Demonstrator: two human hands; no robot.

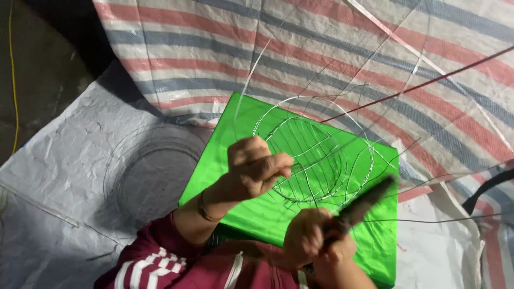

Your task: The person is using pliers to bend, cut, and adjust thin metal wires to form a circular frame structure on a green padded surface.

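My left hand [256, 167] is closed on the near rim of a round wire frame [313, 152], a basket-like shape of thin silvery wires held above a bright green sheet [251, 120]. My right hand [313, 241] grips dark-handled pliers [364, 203], blurred, their jaws pointing up and right toward the lower right of the frame. Long loose wire ends stick out from the frame to the right and upward. My sleeves are maroon with white stripes, and a bangle sits on my left wrist.
A coil of thin dark wire [147, 171] lies on a white woven sheet [64, 160] at the left. A red, blue and white striped tarp [348, 43] covers the back. A thin red rod [428, 83] crosses at upper right. A yellow cord [12, 75] runs along the dark floor.
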